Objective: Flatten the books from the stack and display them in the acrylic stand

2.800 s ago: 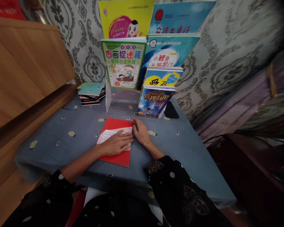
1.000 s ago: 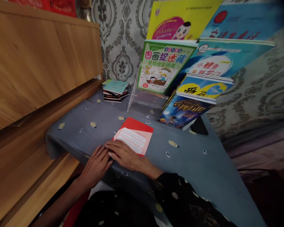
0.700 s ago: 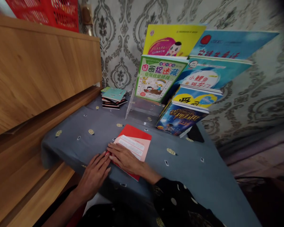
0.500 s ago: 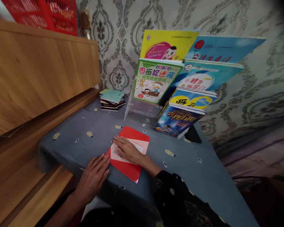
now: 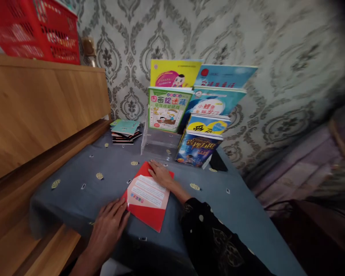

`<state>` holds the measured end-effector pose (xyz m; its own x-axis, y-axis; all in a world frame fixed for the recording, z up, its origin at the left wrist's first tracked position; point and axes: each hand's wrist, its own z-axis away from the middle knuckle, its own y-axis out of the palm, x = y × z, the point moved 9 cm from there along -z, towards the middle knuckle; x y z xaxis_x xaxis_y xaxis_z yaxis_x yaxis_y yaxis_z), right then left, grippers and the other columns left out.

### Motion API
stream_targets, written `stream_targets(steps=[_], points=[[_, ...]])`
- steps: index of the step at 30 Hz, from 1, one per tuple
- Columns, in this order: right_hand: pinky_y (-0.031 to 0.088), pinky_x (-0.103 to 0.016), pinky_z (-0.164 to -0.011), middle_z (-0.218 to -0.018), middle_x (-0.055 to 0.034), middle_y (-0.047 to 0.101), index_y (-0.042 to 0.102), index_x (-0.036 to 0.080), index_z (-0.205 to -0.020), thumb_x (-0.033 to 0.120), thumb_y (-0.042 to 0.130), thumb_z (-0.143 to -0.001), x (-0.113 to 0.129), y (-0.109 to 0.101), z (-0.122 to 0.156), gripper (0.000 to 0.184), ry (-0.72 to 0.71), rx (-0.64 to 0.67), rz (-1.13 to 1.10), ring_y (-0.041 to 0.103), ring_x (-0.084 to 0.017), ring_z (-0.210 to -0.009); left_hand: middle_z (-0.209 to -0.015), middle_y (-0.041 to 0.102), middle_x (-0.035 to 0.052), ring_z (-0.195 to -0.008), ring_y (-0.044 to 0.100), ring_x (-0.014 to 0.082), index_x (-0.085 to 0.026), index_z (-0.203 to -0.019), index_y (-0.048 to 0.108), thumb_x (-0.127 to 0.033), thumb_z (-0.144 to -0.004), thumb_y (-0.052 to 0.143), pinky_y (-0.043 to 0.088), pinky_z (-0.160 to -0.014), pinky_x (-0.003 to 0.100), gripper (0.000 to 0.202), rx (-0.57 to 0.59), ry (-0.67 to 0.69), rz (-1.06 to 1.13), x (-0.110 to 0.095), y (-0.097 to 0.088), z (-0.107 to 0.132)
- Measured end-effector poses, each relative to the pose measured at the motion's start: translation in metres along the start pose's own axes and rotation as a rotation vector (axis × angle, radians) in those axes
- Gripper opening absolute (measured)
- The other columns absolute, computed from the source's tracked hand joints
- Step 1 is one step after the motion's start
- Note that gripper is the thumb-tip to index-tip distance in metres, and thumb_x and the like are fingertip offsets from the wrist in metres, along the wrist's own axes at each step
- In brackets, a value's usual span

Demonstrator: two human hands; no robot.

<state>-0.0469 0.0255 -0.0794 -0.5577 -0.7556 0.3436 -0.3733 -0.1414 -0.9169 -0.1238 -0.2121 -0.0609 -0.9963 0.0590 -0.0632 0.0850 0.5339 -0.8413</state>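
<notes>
A red booklet [image 5: 149, 217] with a pale pink panel and printed text lies flat near the table's front edge. My right hand [image 5: 161, 175] rests on its far part, fingers stretched toward the top edge. At the booklet's left corner, the fingertips of my left hand [image 5: 110, 220] touch the edge, with the fingers extended and the palm down on the cloth. Neither hand grips anything. Behind the booklet stands a clear acrylic rack [image 5: 155, 147] holding a green picture book [image 5: 168, 111] and several other upright books.
A stack of small booklets [image 5: 125, 130] lies at the back left of the patterned blue tablecloth [image 5: 215, 214]. A wooden cabinet [image 5: 46, 103] borders the left side, with a red basket [image 5: 37, 36] on top. A dark flat object [image 5: 218, 161] lies beside the rack.
My right hand has slid from the booklet's middle to its far edge, uncovering the printed text. My left hand stays at the left corner. The camera view has shifted.
</notes>
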Motion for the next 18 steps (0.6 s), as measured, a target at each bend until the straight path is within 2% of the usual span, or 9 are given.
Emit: stream_targets(steps=[4, 9, 14, 18], points=[[0.031, -0.048, -0.115, -0.146, -0.0199, 0.049, 0.049, 0.01, -0.139, 0.026, 0.041, -0.098, -0.003, -0.015, 0.043, 0.045, 0.108, -0.058, 0.056, 0.042, -0.026, -0.138, -0.112, 0.07, 0.0121, -0.096, 0.065, 0.0299, -0.021, -0.109, 0.069, -0.042, -0.095, 0.047, 0.053, -0.077, 0.043, 0.034, 0.131, -0.069, -0.06, 0.0, 0.012, -0.019], [0.033, -0.048, -0.113, -0.148, -0.0203, 0.046, 0.051, 0.012, -0.137, 0.03, 0.043, -0.099, 0.001, -0.029, 0.091, 0.043, 0.19, -0.091, 0.103, 0.04, -0.028, -0.138, -0.11, 0.065, 0.0138, -0.103, 0.062, 0.0323, -0.021, -0.116, 0.066, -0.043, -0.091, 0.05, 0.051, -0.079, 0.043, 0.037, 0.332, -0.073, -0.033, -0.012, 0.038, -0.05], [0.032, -0.05, -0.113, -0.147, -0.0223, 0.045, 0.053, 0.011, -0.133, 0.032, 0.045, -0.099, 0.003, -0.034, 0.106, 0.041, 0.227, -0.122, 0.088, 0.041, -0.031, -0.138, -0.113, 0.064, 0.0169, -0.108, 0.062, 0.0337, -0.017, -0.115, 0.064, -0.041, -0.089, 0.05, 0.051, -0.083, 0.042, 0.039, 0.455, -0.036, 0.039, -0.029, 0.061, -0.088], [0.033, -0.049, -0.112, -0.145, -0.0216, 0.048, 0.054, 0.011, -0.131, 0.032, 0.046, -0.098, 0.001, -0.038, 0.105, 0.04, 0.228, -0.176, 0.049, 0.043, -0.031, -0.136, -0.116, 0.067, 0.0212, -0.108, 0.065, 0.0358, -0.011, -0.121, 0.059, -0.044, -0.083, 0.056, 0.049, -0.089, 0.045, 0.05, 0.612, -0.116, 0.094, -0.021, 0.082, -0.112]])
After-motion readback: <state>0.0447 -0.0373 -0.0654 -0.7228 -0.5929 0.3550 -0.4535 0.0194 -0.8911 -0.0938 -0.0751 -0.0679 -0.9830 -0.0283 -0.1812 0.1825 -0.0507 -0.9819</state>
